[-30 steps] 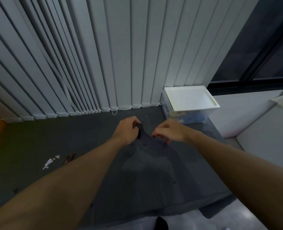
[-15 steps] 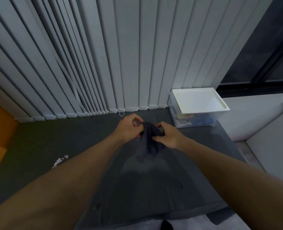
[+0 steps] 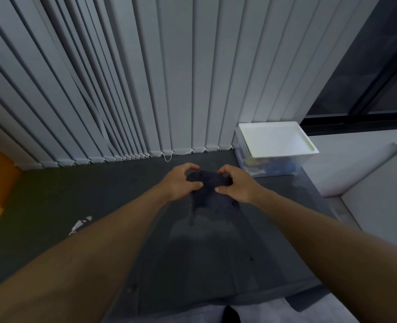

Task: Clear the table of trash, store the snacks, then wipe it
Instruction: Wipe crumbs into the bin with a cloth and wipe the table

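Observation:
A dark cloth (image 3: 208, 191) hangs bunched just above the dark grey table (image 3: 216, 264), near its far side. My left hand (image 3: 181, 183) grips the cloth's left part and my right hand (image 3: 236, 184) grips its right part, both with fingers closed on the fabric. The cloth's lower end droops toward the tabletop. A clear plastic box with a white lid (image 3: 274, 149) stands at the table's far right corner, with colourful packets visible through its wall.
Small white scraps of trash (image 3: 81, 224) lie on the dark floor to the left of the table. Vertical blinds (image 3: 146, 78) hang right behind the table. A dark window (image 3: 367, 66) and a white ledge (image 3: 356, 164) are at the right.
The cloth was stretched between my hands, then gathered into a bunch. My hands came together and now hold it a little apart again. The view shifted slightly right.

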The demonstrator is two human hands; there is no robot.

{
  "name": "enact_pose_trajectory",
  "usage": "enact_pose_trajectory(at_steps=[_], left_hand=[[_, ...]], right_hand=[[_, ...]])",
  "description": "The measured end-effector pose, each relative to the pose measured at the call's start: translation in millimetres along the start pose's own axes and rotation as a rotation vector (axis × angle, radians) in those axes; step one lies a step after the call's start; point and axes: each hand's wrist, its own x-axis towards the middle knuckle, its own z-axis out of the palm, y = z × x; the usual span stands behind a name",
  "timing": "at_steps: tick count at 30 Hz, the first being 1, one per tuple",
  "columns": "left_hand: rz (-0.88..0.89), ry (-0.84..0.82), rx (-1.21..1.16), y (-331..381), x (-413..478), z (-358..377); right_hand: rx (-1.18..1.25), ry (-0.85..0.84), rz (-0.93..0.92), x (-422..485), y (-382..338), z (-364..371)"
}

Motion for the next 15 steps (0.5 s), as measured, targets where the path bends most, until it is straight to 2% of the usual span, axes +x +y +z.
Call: enact_pose_trajectory(at_steps=[3,6,12,15], left_hand=[[0.121,-0.031,0.405,-9.4,-4.0,-0.5],[0.189,-0.022,0.686,-24.7,-7.5,4.6],[0.268,-0.01,0.88,-54.4,-9.6,28.2],[0.253,-0.225,0.91,-81.7,-15.9,42.6]], right_hand=[[-0.226,-0.039,-0.069,-3.0,9.5,-6.1],[-0.377,-0.111,-0.09,-4.9,17.6,-4.7],[-0.397,-0.033,-0.121,-13.3,26.9,19.2],[-0.405,-0.238,-0.014,-29.4,45.7,40.5]])
